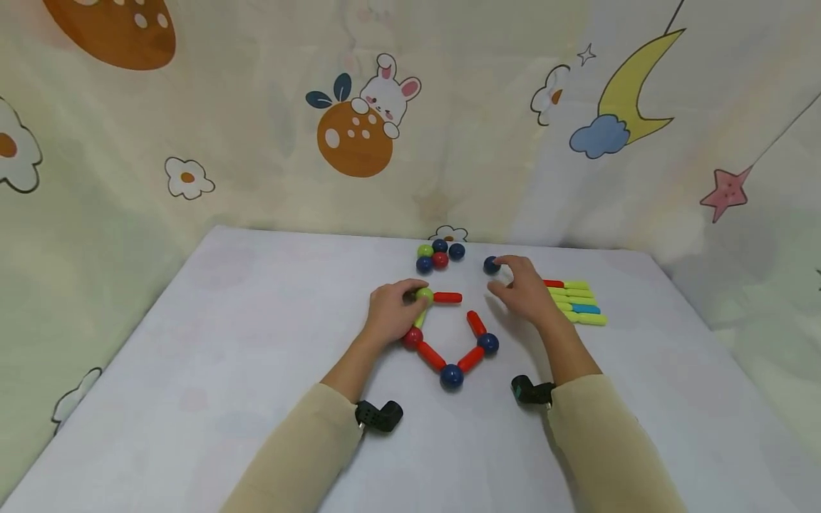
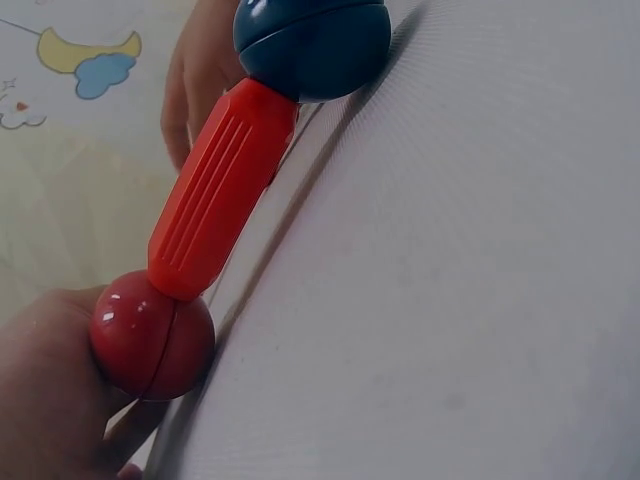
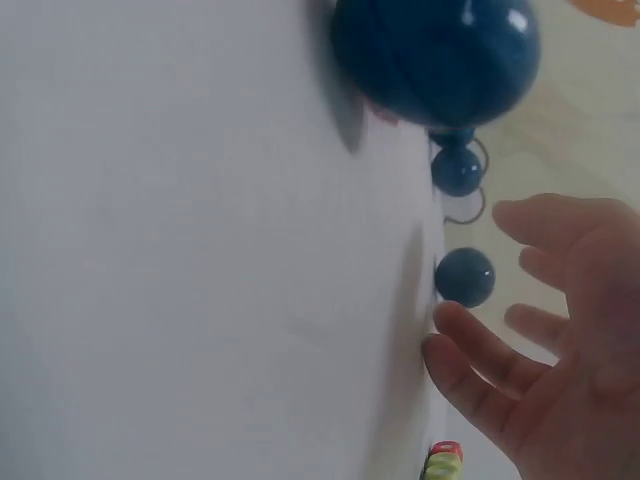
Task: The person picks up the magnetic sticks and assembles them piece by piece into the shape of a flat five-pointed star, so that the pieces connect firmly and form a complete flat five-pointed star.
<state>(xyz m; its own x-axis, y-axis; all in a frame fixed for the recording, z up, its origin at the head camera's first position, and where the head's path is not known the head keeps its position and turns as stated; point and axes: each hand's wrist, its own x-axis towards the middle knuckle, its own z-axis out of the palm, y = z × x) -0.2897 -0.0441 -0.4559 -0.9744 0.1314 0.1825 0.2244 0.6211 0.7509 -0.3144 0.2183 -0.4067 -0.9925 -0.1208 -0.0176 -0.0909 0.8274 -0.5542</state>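
Note:
My left hand (image 1: 388, 313) pinches a green ball (image 1: 426, 294) at the upper left of a partly linked frame of toy rods and balls. A red rod (image 1: 447, 298) sticks out rightward from that ball, and a green rod (image 1: 420, 318) runs down to a red ball (image 1: 412, 338). Further red rods join two blue balls, one at the bottom (image 1: 452, 377) and one at the right (image 1: 488, 344), which has a red rod pointing up-left. My right hand (image 1: 524, 291), fingers spread, is at a loose blue ball (image 1: 491, 265); in the right wrist view no fingers wrap it.
Several loose balls, including a red one (image 1: 440, 260) and a blue one (image 1: 457, 251), lie near the table's far edge. Right of my right hand lie rows of rods (image 1: 580, 293), mostly green with some red and blue. A patterned cloth (image 1: 256, 142) hangs behind the white table (image 1: 244, 320).

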